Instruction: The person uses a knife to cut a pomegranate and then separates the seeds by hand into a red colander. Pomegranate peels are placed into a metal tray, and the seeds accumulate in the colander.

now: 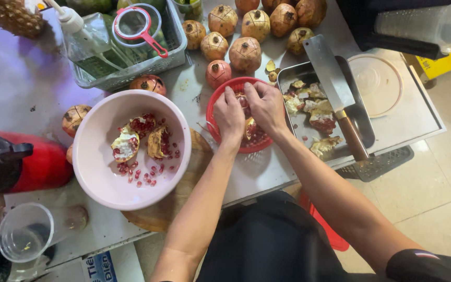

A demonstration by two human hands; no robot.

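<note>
The left hand (229,116) and right hand (266,107) meet over a red basket (216,107), fingers of both clamped on a pomegranate piece (244,100) held just above it, with loose seeds lying in the basket below. At far left stands a clear plastic cup (24,232), then a pink bowl (131,149) holding broken pomegranate chunks and seeds. Whole pomegranates (245,53) cluster behind the basket. To the right, a steel tray (364,125) holds peel scraps, and a cleaver (332,78) rests across it.
</note>
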